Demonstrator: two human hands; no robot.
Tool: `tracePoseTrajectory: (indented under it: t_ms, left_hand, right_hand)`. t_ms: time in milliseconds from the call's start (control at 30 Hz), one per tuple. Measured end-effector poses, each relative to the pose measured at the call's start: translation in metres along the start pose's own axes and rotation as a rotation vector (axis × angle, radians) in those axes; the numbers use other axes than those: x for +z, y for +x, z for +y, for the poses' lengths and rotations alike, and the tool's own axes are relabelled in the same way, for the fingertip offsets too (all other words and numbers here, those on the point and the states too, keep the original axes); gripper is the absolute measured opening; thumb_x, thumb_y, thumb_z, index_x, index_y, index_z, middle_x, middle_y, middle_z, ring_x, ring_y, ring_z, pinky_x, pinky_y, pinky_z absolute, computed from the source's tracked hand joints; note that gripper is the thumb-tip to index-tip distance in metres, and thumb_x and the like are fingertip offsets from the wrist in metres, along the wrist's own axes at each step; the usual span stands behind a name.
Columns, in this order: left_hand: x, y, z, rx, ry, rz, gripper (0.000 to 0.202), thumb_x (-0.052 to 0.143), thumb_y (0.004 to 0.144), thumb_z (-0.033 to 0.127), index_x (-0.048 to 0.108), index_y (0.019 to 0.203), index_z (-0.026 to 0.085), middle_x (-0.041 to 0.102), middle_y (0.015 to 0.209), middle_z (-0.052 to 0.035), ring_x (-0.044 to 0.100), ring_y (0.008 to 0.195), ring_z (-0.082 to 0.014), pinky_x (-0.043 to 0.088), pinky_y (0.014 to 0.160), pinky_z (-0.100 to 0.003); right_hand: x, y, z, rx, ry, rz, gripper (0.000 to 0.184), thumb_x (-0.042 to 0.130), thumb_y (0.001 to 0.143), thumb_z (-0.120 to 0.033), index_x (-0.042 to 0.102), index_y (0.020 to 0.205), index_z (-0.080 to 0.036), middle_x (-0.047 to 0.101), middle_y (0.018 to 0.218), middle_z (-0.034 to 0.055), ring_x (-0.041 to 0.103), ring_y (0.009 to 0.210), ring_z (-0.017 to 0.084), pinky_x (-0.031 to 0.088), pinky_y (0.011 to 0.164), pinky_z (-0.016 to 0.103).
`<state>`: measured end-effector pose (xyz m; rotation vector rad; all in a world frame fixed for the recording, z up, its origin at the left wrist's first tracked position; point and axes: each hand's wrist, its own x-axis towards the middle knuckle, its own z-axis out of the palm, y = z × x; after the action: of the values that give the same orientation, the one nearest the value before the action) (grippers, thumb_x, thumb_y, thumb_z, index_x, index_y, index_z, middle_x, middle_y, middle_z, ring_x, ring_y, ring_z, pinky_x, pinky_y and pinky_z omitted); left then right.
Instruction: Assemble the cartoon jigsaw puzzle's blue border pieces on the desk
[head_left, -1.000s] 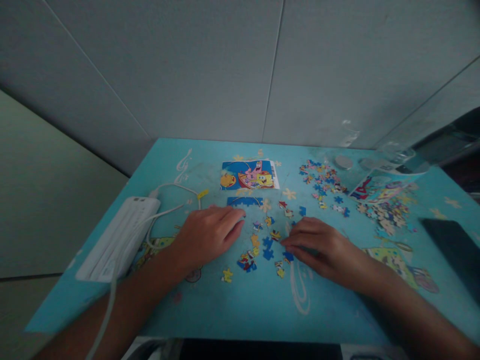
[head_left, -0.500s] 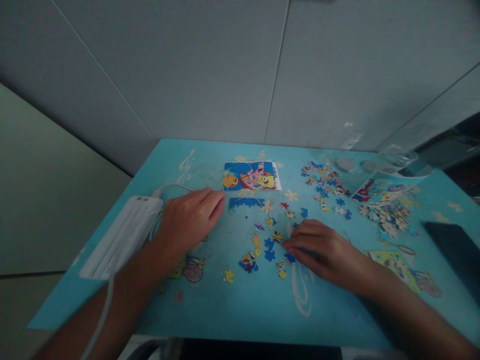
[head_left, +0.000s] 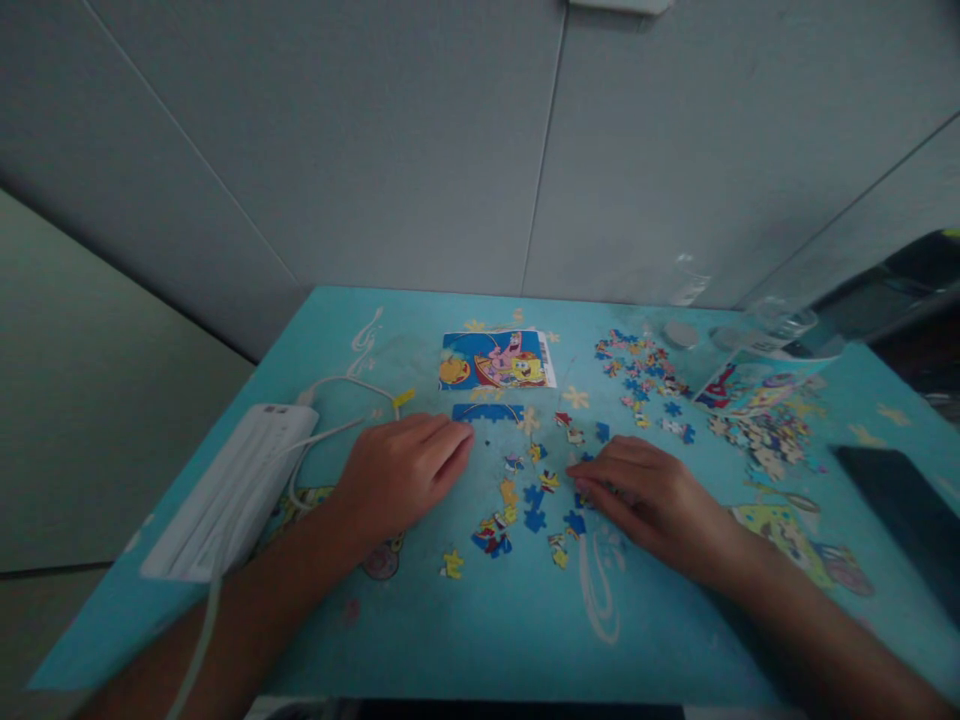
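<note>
Just below the left end of a joined strip of blue jigsaw pieces [head_left: 487, 412] is my left hand [head_left: 409, 462], its fingers curled inward; whatever they hold is hidden. My right hand [head_left: 651, 492] is closed in a pinch at the right side of the loose jigsaw pieces [head_left: 535, 508], and I cannot make out what is between its fingertips. These pieces are blue, yellow and red. A lone yellow piece [head_left: 451, 564] lies nearer the front. Behind the strip sits a picture card [head_left: 496, 360] showing cartoon figures in a boat.
A white power strip [head_left: 225, 500] with cables lies at left, a yellow tag [head_left: 403, 398] on one cable. At right are more piles of pieces [head_left: 641, 365], a clear container [head_left: 765, 375] with a printed label, a round lid [head_left: 680, 334] and a dark flat object [head_left: 900, 500].
My left hand has moved right and nearer the strip's lower left end, uncovering the yellow cable tag. My right hand stays nearly in place, still pinched. The view has shifted slightly.
</note>
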<state>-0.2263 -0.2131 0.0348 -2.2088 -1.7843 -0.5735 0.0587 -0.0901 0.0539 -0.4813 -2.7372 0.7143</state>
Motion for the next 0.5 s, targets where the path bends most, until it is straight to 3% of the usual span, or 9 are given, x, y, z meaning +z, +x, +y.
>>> tracePoseTrajectory:
  t_ms: [167,500]
  left_hand:
    - [-0.0005,-0.0007,-0.0002,-0.012,-0.018,0.017,0.014,0.054,0.097,0.025,0.068,0.097,0.020,0.065,0.075,0.0005,0.062,0.069,-0.0159,0.047,0.063,-0.029]
    - [0.0020,-0.0064,0.0035,0.100,-0.061,-0.026,0.011,0.055,0.097,0.024,0.066,0.100,0.020,0.069,0.083,-0.0014,0.065,0.074,-0.0180,0.053,0.065,-0.032]
  right_hand:
    - [-0.0002,0.0005,-0.0007,-0.042,0.023,-0.055,0.019,0.053,0.100,-0.023,0.068,0.111,-0.021,0.068,0.090,0.0045,0.059,0.085,0.018,0.044,0.081,0.035]
    - [0.0029,0.0011,-0.0095,-0.200,0.041,-0.173,0.019,0.051,0.100,-0.025,0.069,0.105,-0.020,0.063,0.078,0.0029,0.054,0.077,0.018,0.038,0.073,0.035]
